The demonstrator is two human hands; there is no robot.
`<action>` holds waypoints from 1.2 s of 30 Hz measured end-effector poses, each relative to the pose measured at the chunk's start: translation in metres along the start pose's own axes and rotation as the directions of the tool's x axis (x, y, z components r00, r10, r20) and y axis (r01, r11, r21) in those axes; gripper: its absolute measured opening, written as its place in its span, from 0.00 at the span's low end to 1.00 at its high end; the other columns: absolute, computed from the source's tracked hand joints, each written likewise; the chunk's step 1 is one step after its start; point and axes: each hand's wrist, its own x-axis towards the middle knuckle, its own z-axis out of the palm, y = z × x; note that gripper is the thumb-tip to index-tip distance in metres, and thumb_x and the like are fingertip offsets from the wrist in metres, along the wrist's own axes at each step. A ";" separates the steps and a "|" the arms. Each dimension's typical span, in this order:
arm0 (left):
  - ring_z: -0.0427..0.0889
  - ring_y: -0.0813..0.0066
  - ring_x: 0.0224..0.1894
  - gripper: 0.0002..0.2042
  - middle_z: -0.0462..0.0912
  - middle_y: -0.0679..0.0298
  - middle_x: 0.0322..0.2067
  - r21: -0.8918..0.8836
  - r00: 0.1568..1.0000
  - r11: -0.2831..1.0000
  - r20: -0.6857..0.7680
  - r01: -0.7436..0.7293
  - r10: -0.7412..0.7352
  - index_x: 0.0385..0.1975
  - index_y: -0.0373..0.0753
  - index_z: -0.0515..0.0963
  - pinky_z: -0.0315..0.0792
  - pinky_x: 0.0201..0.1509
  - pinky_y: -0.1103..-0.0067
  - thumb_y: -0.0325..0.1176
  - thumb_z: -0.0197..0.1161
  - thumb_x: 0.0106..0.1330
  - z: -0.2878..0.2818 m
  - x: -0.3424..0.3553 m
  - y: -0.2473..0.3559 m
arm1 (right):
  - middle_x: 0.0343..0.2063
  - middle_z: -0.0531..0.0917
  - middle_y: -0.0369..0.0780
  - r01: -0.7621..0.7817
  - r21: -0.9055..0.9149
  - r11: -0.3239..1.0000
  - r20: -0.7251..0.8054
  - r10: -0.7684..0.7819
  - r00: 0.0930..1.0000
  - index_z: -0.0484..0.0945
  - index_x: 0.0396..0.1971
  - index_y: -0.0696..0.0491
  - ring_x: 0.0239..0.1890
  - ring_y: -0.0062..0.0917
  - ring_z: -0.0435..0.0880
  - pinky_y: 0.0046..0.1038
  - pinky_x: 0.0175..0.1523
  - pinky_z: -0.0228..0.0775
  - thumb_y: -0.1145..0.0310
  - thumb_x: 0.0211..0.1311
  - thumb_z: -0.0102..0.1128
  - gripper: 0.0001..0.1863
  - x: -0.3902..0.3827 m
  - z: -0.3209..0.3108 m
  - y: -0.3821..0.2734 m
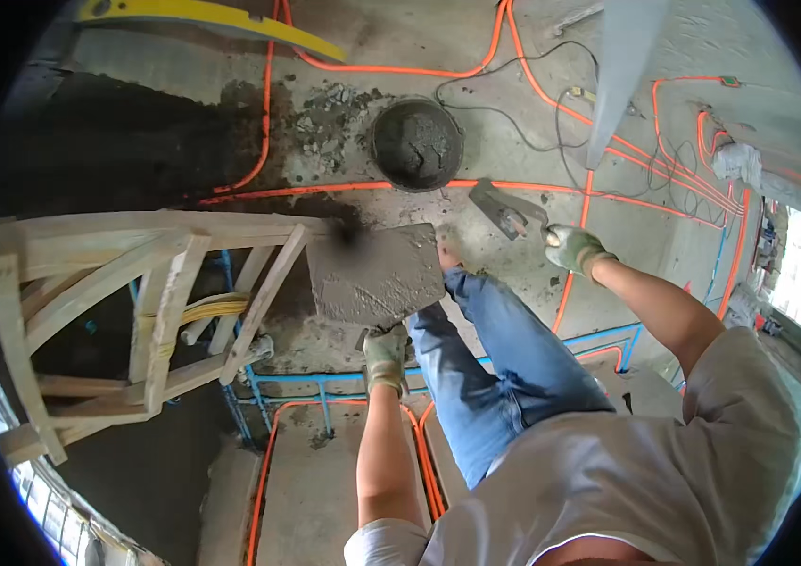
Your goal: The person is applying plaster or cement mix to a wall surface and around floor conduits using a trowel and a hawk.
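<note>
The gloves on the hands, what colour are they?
Pale green-grey, mortar-stained: left hand, right hand, head view.

A: The mortar board (pixel 377 274) covers the left hand's (pixel 385 357) fingers, so that grip is anyone's guess!

B: Same story at the right hand (pixel 572 247): the glove wraps the trowel (pixel 504 212) handle completely.

A: The yellow level (pixel 212 21) runs off the top edge.

B: The foot is tucked behind the board, and the wooden ladder (pixel 117 311) fades into the dark rim.
</note>
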 end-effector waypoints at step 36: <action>0.79 0.48 0.50 0.23 0.81 0.47 0.45 0.639 0.929 0.689 0.122 -0.343 0.349 0.48 0.34 0.72 0.73 0.53 0.67 0.31 0.66 0.49 0.168 0.713 0.010 | 0.35 0.86 0.44 0.486 -0.746 0.456 0.326 -0.386 0.863 0.86 0.35 0.54 0.36 0.36 0.85 0.39 0.37 0.78 0.71 0.47 0.66 0.13 0.740 0.128 -0.222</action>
